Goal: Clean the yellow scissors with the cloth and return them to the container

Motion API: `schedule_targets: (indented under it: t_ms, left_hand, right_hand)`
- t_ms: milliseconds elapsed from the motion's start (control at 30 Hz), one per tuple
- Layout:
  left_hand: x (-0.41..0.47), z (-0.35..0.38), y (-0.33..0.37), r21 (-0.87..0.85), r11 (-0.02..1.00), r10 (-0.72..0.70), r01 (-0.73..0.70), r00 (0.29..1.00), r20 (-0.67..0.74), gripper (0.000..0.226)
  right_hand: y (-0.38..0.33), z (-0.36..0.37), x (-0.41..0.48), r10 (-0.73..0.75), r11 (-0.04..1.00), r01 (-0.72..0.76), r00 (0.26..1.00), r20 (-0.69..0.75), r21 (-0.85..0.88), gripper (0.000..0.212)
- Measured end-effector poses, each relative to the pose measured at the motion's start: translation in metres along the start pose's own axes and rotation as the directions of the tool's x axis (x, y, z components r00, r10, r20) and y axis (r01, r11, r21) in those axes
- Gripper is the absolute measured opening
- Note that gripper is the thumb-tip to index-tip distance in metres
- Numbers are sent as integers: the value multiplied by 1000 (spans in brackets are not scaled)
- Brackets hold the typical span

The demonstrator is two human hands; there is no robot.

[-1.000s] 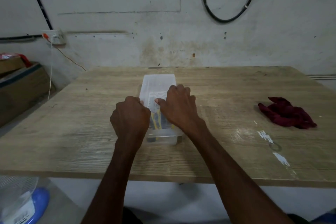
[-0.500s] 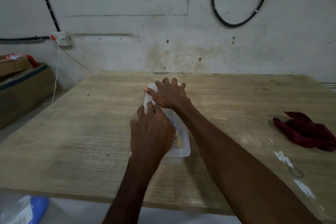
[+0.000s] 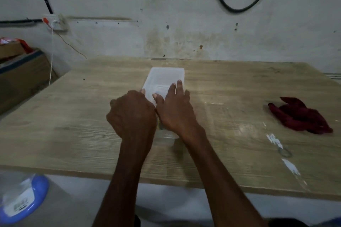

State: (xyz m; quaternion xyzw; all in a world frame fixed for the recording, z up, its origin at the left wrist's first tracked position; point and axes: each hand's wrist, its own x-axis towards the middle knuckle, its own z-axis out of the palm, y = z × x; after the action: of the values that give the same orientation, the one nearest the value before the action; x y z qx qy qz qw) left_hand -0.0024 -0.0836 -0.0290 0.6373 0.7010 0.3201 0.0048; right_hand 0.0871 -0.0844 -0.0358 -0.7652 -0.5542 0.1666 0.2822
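A translucent plastic container (image 3: 166,77) with its lid on lies lengthwise in the middle of the wooden table (image 3: 73,125). My left hand (image 3: 132,114) is curled around the container's near left edge. My right hand (image 3: 175,110) lies flat on the lid, fingers spread and thumb pointing left. Between the two hands a thin yellowish sliver (image 3: 160,125) shows through the plastic; the yellow scissors are otherwise hidden. The dark red cloth (image 3: 299,116) lies crumpled on the table far to the right, away from both hands.
A small metal ring (image 3: 285,152) and white marks lie near the table's front right. Cardboard boxes (image 3: 20,72) stand on the left by the wall. A blue-rimmed object (image 3: 22,197) sits on the floor at lower left.
My right hand has come back from the container's far end to its near half. My left hand has dropped from above the box to its left edge.
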Motion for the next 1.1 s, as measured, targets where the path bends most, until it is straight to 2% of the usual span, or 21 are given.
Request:
schedule_targets:
  t_ms: [100, 200, 367, 433, 467, 533, 600, 667, 733, 800, 967, 1100]
  left_hand:
    - [1, 2, -13, -22, 1000, -7, 8, 999, 42, 40]
    - [3, 2, -16, -114, 993, -30, 38, 997, 69, 41]
    - [4, 2, -18, -254, 952, -139, 169, 981, 133, 43]
    - [6, 0, -16, -173, 967, -159, 187, 974, 160, 50]
    - [6, 0, -14, -65, 990, -116, 127, 980, 160, 52]
    - [10, -1, -9, 133, 987, 78, -96, 988, 131, 48]
    - [26, 1, 0, 166, 939, 272, -299, 947, 171, 39]
    - [59, 10, 14, 86, 888, 414, -451, 867, 276, 40]
    - [88, 23, 29, -17, 879, 442, -477, 799, 408, 50]
    - [108, 46, 37, -42, 892, 405, -450, 757, 512, 55]
    - [112, 73, 33, -1, 904, 361, -428, 761, 539, 63]
    - [110, 75, 33, -24, 921, 344, -389, 784, 517, 68]
  right_hand:
    - [-1, -1, -6, -19, 1000, 19, 1000, -24, -8, 70]
    - [-3, -6, -8, -69, 997, 68, 998, -1, -25, 66]
    - [-1, -4, -7, -44, 995, 46, 999, -28, 86, 76]
    - [-2, -5, -5, -38, 993, 43, 998, -46, 106, 78]
    - [-3, -6, -5, -27, 992, 32, 998, -50, 119, 79]
    - [-7, -7, -2, -3, 992, 8, 999, -42, 123, 80]
    - [-10, -8, 2, -4, 996, 6, 1000, -25, 89, 77]
    - [-9, -7, 5, -10, 999, 11, 1000, -21, 43, 74]
    - [-9, -7, 6, -23, 1000, 23, 1000, -19, -13, 74]
    - [-8, -5, 8, -33, 997, 32, 999, -12, -69, 73]
    - [-6, 0, 12, -65, 992, 59, 997, -50, -115, 75]
    - [-7, -1, 14, -54, 997, 50, 996, -77, -63, 71]
